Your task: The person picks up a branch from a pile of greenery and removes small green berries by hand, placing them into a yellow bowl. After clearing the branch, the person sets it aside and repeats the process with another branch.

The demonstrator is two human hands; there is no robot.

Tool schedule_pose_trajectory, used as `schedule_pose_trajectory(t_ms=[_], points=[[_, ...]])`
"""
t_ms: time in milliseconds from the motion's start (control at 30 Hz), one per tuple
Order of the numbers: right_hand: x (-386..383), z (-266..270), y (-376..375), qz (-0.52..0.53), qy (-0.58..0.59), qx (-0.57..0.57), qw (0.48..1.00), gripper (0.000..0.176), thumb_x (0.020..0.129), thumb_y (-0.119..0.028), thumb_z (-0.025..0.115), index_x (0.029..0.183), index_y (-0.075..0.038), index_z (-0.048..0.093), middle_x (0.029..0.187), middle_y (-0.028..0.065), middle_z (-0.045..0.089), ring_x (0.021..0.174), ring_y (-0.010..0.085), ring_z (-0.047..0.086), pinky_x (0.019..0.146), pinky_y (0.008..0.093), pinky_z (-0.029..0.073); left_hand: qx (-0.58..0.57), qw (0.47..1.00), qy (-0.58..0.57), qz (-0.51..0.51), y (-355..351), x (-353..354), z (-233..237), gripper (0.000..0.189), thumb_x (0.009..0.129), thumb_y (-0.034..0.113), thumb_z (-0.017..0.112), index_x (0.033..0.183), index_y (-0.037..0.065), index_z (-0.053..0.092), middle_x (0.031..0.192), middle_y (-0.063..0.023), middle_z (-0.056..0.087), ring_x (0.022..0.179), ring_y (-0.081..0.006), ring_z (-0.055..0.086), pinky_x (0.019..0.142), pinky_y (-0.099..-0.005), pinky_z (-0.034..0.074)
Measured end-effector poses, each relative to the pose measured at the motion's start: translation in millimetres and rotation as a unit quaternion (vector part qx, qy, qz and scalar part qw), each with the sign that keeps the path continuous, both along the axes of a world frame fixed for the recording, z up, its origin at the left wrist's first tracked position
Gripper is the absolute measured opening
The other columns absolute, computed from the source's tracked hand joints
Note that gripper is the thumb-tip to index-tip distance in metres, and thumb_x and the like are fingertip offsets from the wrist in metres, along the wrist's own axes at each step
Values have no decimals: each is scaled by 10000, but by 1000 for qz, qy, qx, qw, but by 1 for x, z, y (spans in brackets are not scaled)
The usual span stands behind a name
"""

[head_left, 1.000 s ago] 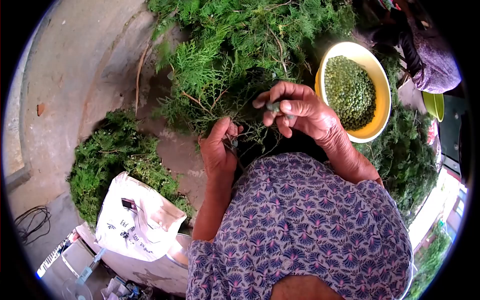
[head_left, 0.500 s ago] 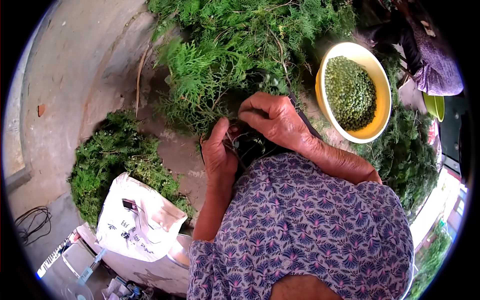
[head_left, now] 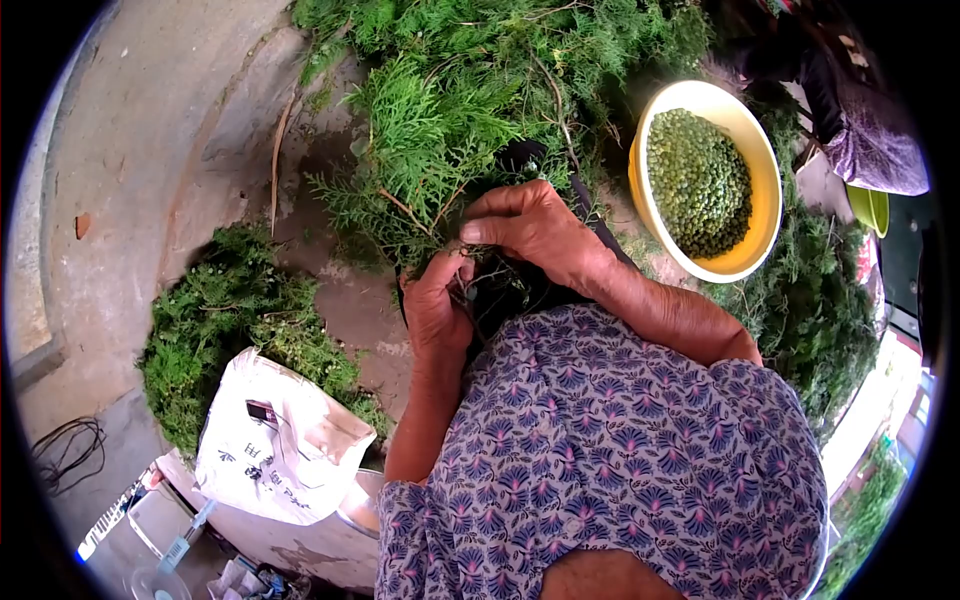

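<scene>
My left hand (head_left: 437,305) is closed around a leafy evergreen branch (head_left: 415,215), with its thumb up and the bare stem end running down toward my lap. Close above it, my right hand (head_left: 535,228) has thumb and index finger brought together at the same branch; whatever lies between those fingertips is too small to make out. A large heap of cut evergreen branches (head_left: 610,50) lies beyond my hands. To the right stands a yellow basin (head_left: 770,180) with many small green seed cones (head_left: 700,180) inside.
A smaller pile of branches (head_left: 235,310) lies on the floor at left, beside a white sack (head_left: 270,460) with dark writing. More greenery (head_left: 810,310) is at right. Another person's purple sleeve (head_left: 880,130) shows at upper right, near a green bowl (head_left: 868,210). A black cable (head_left: 70,450) lies at far left.
My right hand has moved slightly left and its fingertips have come down closer to my left thumb. The branch tips have shifted a little.
</scene>
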State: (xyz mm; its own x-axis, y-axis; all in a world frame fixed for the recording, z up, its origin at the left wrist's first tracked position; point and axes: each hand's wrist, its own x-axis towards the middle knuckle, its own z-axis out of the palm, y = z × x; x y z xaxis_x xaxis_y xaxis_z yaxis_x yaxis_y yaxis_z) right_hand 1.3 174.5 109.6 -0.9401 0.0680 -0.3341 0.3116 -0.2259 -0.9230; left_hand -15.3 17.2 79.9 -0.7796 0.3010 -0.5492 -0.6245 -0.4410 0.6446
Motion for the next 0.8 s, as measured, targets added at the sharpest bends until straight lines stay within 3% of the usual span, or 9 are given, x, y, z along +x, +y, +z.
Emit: schedule_pose_trajectory(t_ms=[67, 200, 300, 367, 500, 567, 633, 767, 800], points=[[1, 4, 2, -14, -94, -128, 987, 202, 799, -175, 693, 927, -24, 655, 662, -19, 579, 487, 31, 422, 424, 181, 315, 4, 1000, -8, 1, 1, 0, 2, 62, 760, 52, 643, 774, -3, 618, 700, -29, 556, 644, -126, 499, 638, -250, 400], [14, -2, 23, -51, -25, -286, 957, 177, 794, -163, 691, 903, -30, 645, 683, -2, 576, 495, 51, 428, 404, 195, 301, -6, 1000, -27, 3, 1, -2, 2, 61, 757, 52, 642, 763, -1, 613, 691, -35, 550, 632, -130, 487, 620, -252, 382], [27, 8, 55, -130, -8, -165, 978, 205, 816, -193, 665, 954, -45, 632, 683, 14, 585, 500, 55, 440, 421, 192, 336, 2, 1000, -29, -1, -1, -4, 0, 73, 753, 54, 645, 777, -9, 614, 692, -39, 547, 634, -134, 485, 617, -251, 375], [41, 7, 91, -186, -55, 28, 981, 227, 846, -220, 631, 991, -46, 621, 680, 5, 586, 512, 61, 462, 438, 197, 365, 3, 1000, -27, -9, -2, -5, 1, 85, 750, 54, 647, 790, -14, 617, 694, -40, 547, 633, -136, 483, 616, -251, 375], [89, -10, 168, -308, -33, 261, 914, 322, 825, -166, 606, 1112, -24, 579, 818, 78, 619, 635, 107, 537, 565, 232, 462, -18, 998, -43, -46, -6, -6, 7, 103, 743, 44, 647, 813, -27, 621, 678, -40, 535, 629, -134, 479, 597, -262, 375], [128, -45, 226, -311, -63, 436, 842, 414, 785, -150, 627, 1171, -20, 551, 969, 133, 625, 771, 170, 595, 696, 283, 501, -33, 998, 7, -56, -7, -6, 6, 125, 769, 69, 642, 834, -35, 622, 679, -36, 523, 639, -132, 487, 616, -271, 415], [159, -75, 267, -254, -151, 712, 637, 376, 802, -183, 605, 1152, -51, 566, 1086, 121, 596, 960, 220, 573, 816, 311, 450, -62, 989, 102, -92, -5, 4, 19, 138, 799, 96, 642, 819, -38, 616, 720, -40, 535, 645, -135, 500, 658, -293, 461], [195, -122, 304, -243, -155, 778, 557, 362, 788, -180, 627, 1123, -50, 583, 1081, 156, 602, 961, 257, 585, 827, 321, 450, -160, 974, 147, -70, 0, 11, 34, 187, 827, 111, 639, 916, -39, 571, 826, -62, 559, 720, -149, 553, 732, -294, 495], [179, -105, 281, -252, -154, 694, 657, 344, 784, -166, 638, 1100, -38, 600, 1074, 150, 608, 940, 245, 602, 828, 325, 471, -170, 976, 121, -63, 2, 12, 36, 221, 830, 101, 638, 975, -39, 547, 868, -73, 569, 753, -157, 569, 740, -288, 500]])
